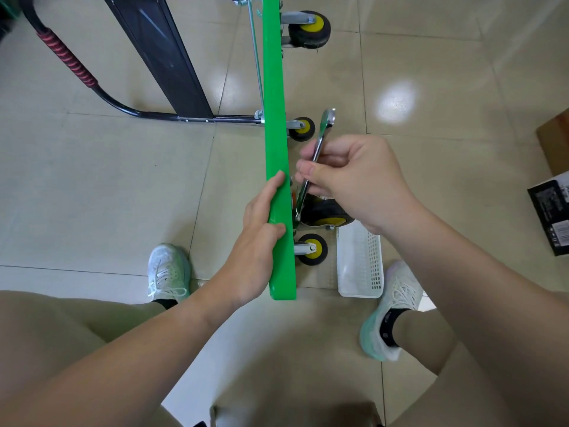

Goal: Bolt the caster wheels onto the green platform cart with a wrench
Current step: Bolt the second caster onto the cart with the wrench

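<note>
Standing on edge, the green platform cart [274,118] looks stiff but tippy; your left hand [258,232] grips its top rim. Your right hand [354,180] pinches the slick wrench [321,137] mid-shaft, beside a caster wheel [328,212].

Beige tiled floor [107,195]; green cart [277,118] on edge; white basket [360,266] (perforated) beside it; black box [551,211] far right.
</note>
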Available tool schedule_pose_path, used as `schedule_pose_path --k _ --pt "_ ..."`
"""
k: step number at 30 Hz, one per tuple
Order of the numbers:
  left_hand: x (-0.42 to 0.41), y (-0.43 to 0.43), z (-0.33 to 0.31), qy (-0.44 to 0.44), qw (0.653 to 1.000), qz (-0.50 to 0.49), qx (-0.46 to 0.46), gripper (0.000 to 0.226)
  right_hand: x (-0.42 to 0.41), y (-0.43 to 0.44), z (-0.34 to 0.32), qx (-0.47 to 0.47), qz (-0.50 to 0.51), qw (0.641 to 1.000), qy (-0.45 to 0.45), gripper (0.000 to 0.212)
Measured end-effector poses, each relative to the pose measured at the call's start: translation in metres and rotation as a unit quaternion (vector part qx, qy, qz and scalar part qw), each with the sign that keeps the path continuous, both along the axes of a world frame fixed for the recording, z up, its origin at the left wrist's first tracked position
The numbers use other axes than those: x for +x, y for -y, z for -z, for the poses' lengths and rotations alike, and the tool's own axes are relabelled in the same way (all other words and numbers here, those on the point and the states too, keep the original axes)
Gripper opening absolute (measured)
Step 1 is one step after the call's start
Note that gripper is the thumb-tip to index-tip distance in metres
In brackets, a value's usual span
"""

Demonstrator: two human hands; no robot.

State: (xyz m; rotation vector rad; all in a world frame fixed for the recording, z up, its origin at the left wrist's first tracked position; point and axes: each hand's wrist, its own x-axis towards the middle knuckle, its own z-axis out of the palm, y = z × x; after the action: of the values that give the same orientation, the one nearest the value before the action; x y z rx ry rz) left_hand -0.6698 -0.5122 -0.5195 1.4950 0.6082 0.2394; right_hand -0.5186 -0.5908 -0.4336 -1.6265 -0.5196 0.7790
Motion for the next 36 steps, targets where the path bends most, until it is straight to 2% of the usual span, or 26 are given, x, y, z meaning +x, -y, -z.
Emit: schedule_pose_path --k 4,6,9,13,20,29,33,36 --pt "0.000 0.001 -0.001 0.003 1.000 0.002 0.003 0.075 -0.005 0.022 -0.010 0.074 0.010 0.997 0.020 0.022" --pt "0.000 0.001 -0.002 0.000 1.000 -0.001 0.005 0.076 -0.014 0.039 -0.006 0.097 0.001 0.994 0.054 0.029" --pt "0.000 0.000 -0.003 -0.006 1.000 0.004 0.002 0.077 -0.033 0.064 0.005 0.098 0.004 0.988 0.120 0.027" --pt "-0.001 0.000 -0.004 -0.008 1.000 0.007 0.014 0.075 -0.049 0.085 0.023 0.137 -0.012 0.961 0.241 0.023" --pt "-0.002 0.000 -0.005 0.001 0.999 0.019 0.030 0.074 -0.053 0.091 0.039 0.166 -0.043 0.926 0.335 0.020" --pt "-0.001 0.000 -0.007 -0.003 1.000 0.019 0.012 0.075 -0.055 0.082 0.051 0.153 -0.068 0.902 0.397 0.044" --pt "-0.001 0.000 -0.006 -0.004 1.000 0.014 0.011 0.074 -0.052 0.074 0.044 0.141 -0.027 0.921 0.361 0.028" --pt "0.000 0.001 -0.005 -0.007 1.000 0.001 -0.012 0.074 -0.048 0.064 0.038 0.113 -0.004 0.950 0.292 0.025"
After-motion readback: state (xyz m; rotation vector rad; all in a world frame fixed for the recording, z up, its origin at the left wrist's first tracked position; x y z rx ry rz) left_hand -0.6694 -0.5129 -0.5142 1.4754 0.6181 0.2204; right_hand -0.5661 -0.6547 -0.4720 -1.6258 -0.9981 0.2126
